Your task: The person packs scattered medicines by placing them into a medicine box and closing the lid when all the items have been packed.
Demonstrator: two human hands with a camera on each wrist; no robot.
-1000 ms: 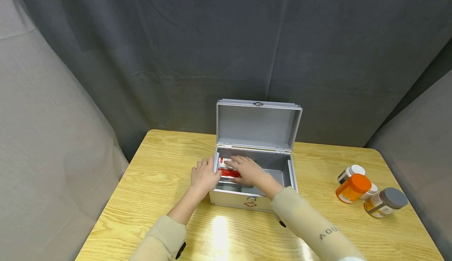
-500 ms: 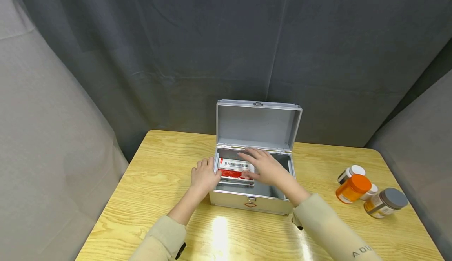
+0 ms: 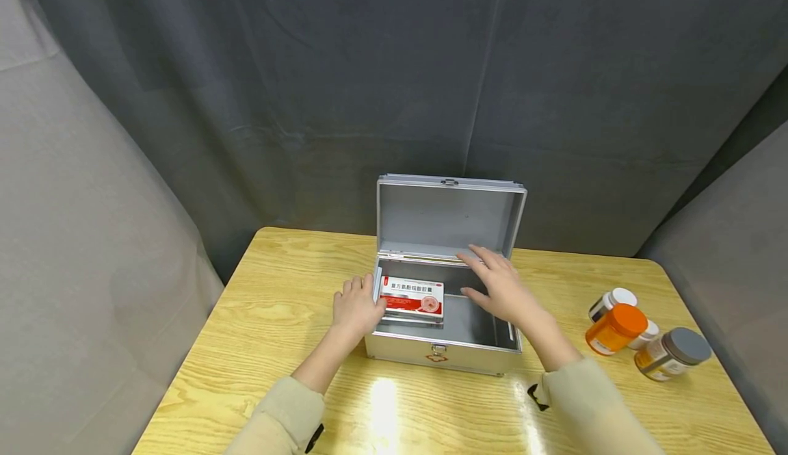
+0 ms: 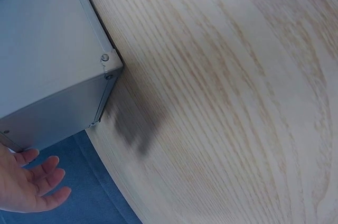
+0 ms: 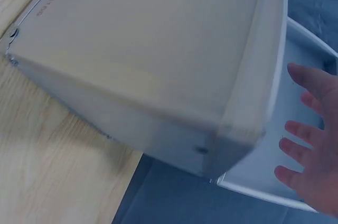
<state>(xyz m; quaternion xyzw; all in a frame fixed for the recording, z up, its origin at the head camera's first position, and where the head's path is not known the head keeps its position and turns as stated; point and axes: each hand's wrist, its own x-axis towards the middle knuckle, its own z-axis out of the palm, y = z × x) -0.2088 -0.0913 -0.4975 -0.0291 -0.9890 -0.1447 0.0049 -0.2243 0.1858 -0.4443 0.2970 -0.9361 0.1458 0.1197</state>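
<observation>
A silver metal first-aid case (image 3: 474, 360) stands on the table with its lid (image 3: 449, 219) raised. Inside, at the left, lies a white and red medicine box (image 3: 411, 296), apparently on top of another item whose kind I cannot make out. My left hand (image 3: 357, 308) rests at the case's left rim, its thumb over the edge; in the left wrist view the fingers (image 4: 50, 174) are loosely spread beside the case wall. Above the right part of the case hovers my right hand (image 3: 501, 287), fingers spread, holding nothing.
Toward the table's right side stand an orange bottle (image 3: 615, 330), a grey-lidded jar (image 3: 672, 354) and a white-capped bottle (image 3: 613, 302), with a smaller white one (image 3: 645, 333) partly hidden. A dark curtain (image 3: 308, 99) hangs behind the wooden table (image 3: 277, 345).
My right hand has moved off the medicine box and rightward, uncovering the box, which stays in the case. The left hand has kept its place at the rim.
</observation>
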